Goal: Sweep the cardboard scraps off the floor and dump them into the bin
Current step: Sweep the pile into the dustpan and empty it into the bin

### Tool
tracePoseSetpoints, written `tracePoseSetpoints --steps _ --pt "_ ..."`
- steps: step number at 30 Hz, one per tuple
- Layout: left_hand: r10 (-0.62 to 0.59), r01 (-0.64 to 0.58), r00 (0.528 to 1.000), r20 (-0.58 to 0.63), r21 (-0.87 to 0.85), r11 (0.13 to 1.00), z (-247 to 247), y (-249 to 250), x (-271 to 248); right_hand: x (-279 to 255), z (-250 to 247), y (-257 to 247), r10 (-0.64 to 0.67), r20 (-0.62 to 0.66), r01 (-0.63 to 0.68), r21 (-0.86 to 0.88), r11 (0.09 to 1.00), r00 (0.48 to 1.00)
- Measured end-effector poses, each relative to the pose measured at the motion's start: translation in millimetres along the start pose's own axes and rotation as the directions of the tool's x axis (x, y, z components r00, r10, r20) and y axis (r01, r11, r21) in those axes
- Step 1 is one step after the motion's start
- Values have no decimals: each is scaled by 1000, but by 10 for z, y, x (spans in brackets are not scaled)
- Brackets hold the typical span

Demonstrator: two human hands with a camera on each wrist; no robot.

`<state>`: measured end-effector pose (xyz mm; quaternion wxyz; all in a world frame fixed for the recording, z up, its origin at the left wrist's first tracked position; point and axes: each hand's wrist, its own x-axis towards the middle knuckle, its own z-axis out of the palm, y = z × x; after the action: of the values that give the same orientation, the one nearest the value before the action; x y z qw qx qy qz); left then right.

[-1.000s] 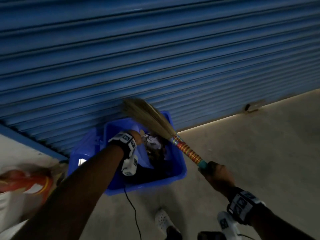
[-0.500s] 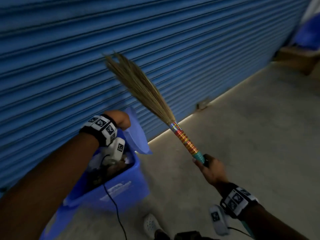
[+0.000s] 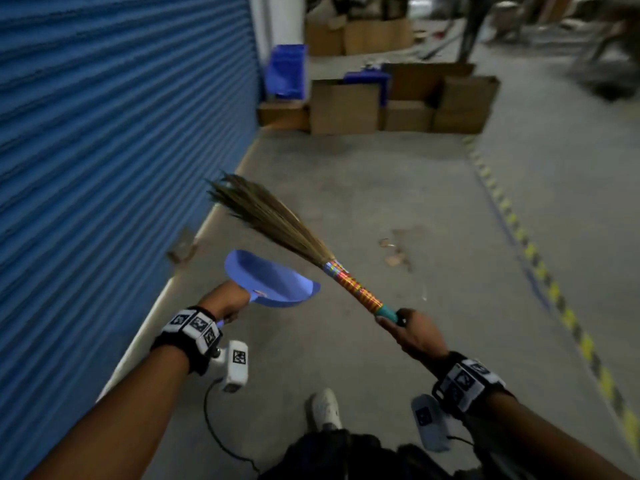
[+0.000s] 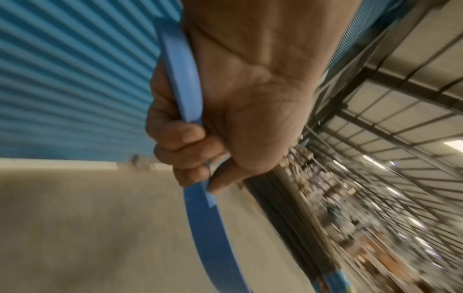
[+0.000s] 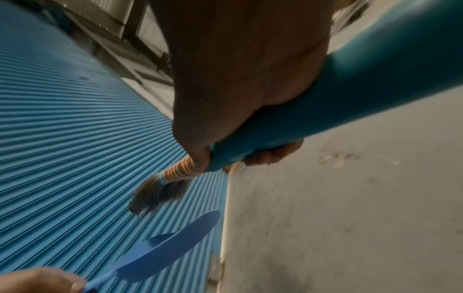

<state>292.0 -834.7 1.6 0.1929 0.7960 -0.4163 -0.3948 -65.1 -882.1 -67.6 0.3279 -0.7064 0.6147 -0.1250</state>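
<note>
My left hand (image 3: 225,303) grips the handle of a blue dustpan (image 3: 270,280), held level above the floor; the pan looks empty. In the left wrist view my fingers (image 4: 180,142) curl round the dustpan handle (image 4: 183,79). My right hand (image 3: 412,332) grips the teal handle of a grass broom (image 3: 277,221), bristles raised and pointing up-left over the pan. The right wrist view shows the broom handle (image 5: 350,95) in my fist and the dustpan (image 5: 170,249) below. Cardboard scraps (image 3: 393,251) lie on the concrete floor ahead, right of the broom. The bin is out of view.
A blue roller shutter (image 3: 121,150) runs along the left with a pale kerb at its foot. Cardboard boxes (image 3: 346,105) and blue crates (image 3: 287,71) stand at the far end. A yellow-black floor stripe (image 3: 540,268) runs down the right. My white shoe (image 3: 325,410) is below.
I have turned away from the blue bin, which has left the view. The dustpan came out of the bin and now sits level; the broom swung along with me toward the open floor.
</note>
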Motion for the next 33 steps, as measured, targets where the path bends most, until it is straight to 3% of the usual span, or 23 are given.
tracePoseSetpoints --steps 6,10,13,18,21,28,33 --pt "85 -66 986 144 -130 989 1065 1016 1421 545 -776 948 262 -122 -257 57 965 957" --pt "50 -14 979 200 -177 984 1635 1652 2277 974 -1252 1351 412 -153 -401 99 911 898" --pt "10 30 967 255 -152 988 1999 2067 2695 1214 -1614 1536 510 -162 -489 155 858 844" --pt "-83 114 937 340 -72 991 2707 2580 3156 1567 -2094 2002 573 -180 -542 194 817 799" --pt "-148 199 937 315 -137 970 3117 2911 3278 1888 -2414 2425 568 -161 -540 186 821 807" --pt "-275 306 950 144 -279 910 4052 3537 3527 3042 -3348 3685 453 2 -451 97 887 891" --pt "-470 444 881 55 -439 782 4561 3858 3461 3893 -3990 4243 358 192 -363 -12 932 914"
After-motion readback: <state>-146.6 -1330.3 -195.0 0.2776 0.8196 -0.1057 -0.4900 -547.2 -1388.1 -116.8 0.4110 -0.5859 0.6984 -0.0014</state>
